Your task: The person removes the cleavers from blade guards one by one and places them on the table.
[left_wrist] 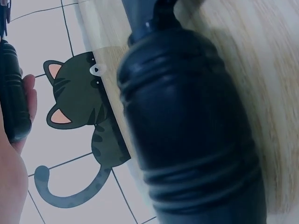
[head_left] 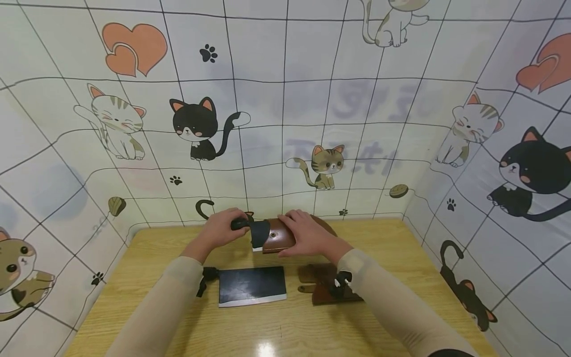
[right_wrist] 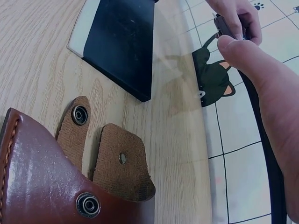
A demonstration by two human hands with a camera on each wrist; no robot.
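Observation:
A knife with a dark blade and a black handle is partly inside a brown leather sheath. My left hand grips the handle, which also shows at the edge of the left wrist view. Over the sheath, my right hand holds it with the thumb on the near side. The sheath's far end pokes out behind that hand. Nearer to me lies a cleaver with a broad black blade and a pale cutting edge. Its ribbed handle fills much of the left wrist view.
Under my right forearm lies a second brown leather sheath, its snap straps unfastened. The wooden table meets a cat-print wall covering at the back and sides.

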